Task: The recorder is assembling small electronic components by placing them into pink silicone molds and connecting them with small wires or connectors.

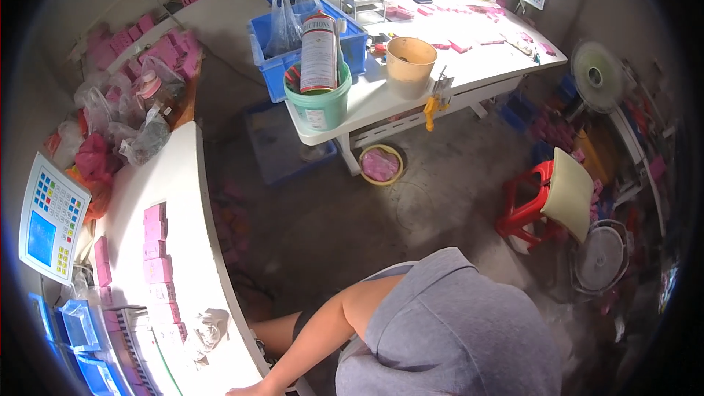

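A bare arm, which I take for my right arm, reaches from a grey short sleeve down to the front edge of the white table (194, 213) on the left. Only a sliver of my right hand (251, 390) shows at the lower edge, resting at the table; its fingers are cut off, so what it holds cannot be seen. My left hand is out of the picture. Nearest to the right hand lies a crumpled whitish cloth (210, 330). Beyond it runs a row of small pink boxes (158, 271).
A keypad panel (53, 220) and blue bins (81, 326) flank the left table. Plastic bags (110, 114) crowd its far end. Across the floor, another white table (359, 114) carries a green bucket (323, 110), a blue crate (271, 66) and a tan bucket (409, 66). A red stool (524, 209) stands right.
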A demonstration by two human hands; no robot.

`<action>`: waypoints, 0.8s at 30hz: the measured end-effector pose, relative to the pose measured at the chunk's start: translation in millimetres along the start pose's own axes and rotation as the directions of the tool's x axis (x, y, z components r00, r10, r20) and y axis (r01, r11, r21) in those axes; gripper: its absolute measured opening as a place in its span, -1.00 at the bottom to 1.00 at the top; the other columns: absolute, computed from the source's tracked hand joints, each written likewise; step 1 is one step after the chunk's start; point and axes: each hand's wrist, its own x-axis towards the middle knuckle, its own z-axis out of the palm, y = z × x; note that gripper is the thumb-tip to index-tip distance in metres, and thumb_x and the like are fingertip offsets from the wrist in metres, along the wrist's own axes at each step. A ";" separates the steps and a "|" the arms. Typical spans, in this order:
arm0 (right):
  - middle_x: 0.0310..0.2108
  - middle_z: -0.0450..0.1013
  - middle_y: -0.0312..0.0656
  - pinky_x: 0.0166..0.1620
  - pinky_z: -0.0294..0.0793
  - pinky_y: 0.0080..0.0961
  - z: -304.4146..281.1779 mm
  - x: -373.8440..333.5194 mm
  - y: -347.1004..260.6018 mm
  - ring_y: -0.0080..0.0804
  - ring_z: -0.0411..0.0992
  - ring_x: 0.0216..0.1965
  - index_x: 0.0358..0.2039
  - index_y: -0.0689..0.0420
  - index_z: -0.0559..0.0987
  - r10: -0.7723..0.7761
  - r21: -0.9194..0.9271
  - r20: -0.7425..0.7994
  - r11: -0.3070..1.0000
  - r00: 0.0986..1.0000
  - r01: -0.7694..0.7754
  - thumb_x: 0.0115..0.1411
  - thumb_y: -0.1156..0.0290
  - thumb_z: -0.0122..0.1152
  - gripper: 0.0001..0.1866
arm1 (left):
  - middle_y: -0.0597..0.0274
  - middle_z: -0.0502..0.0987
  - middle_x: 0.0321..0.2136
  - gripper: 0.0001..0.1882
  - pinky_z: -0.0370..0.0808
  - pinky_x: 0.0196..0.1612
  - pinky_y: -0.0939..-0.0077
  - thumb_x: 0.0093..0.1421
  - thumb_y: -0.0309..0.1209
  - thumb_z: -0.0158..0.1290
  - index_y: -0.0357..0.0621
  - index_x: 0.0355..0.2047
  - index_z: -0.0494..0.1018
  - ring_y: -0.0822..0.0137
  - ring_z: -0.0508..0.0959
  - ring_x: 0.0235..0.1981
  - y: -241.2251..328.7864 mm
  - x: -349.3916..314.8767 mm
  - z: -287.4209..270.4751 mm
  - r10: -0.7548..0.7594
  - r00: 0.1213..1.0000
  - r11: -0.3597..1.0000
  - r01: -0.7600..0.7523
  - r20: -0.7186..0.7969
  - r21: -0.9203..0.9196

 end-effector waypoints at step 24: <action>0.21 0.26 0.02 0.05 0.39 -0.32 -30.8 -9.3 -51.2 -0.17 0.38 0.06 -0.23 0.26 0.60 0.262 0.146 0.065 0.952 0.963 -0.269 0.22 0.24 0.25 -0.70 | 0.01 0.51 -0.12 -0.58 0.42 -0.13 0.38 0.23 -0.40 0.13 -0.17 0.09 0.41 0.20 0.51 -0.18 135.1 119.2 202.2 -0.251 0.959 0.913 0.279 0.131 -0.297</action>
